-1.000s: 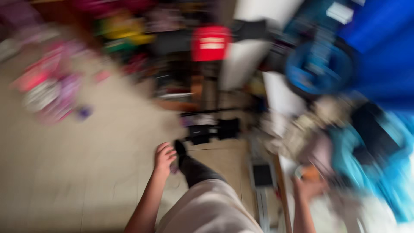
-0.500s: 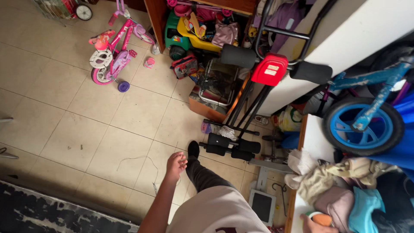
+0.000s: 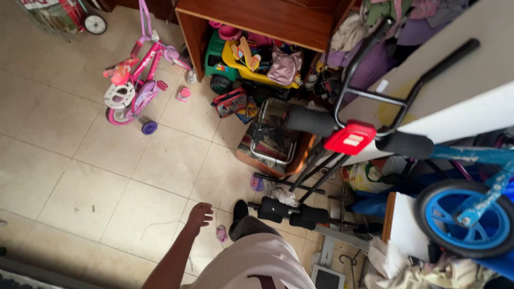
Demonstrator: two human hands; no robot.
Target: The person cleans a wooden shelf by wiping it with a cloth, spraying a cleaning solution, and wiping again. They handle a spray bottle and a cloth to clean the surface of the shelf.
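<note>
- One hand shows: the left hand (image 3: 199, 214) hangs at the end of a bare forearm that rises from the bottom edge, fingers loosely curled and a little spread, the grip holding nothing.
- Just right of it and slightly lower, a small pink thing (image 3: 221, 234) lies on the tiled floor (image 3: 96, 176), apart from the fingers.
- Further right, the person's black shoe (image 3: 239, 212) stands on the tiles.
- Beyond the shoe stands a black exercise machine (image 3: 342, 144) with a red panel.
- Well above and left of the hand, a pink child's bicycle (image 3: 134, 85) rests on the floor.
- Far right, a blue balance bike (image 3: 466, 214) leans.
- The right hand is out of view.
</note>
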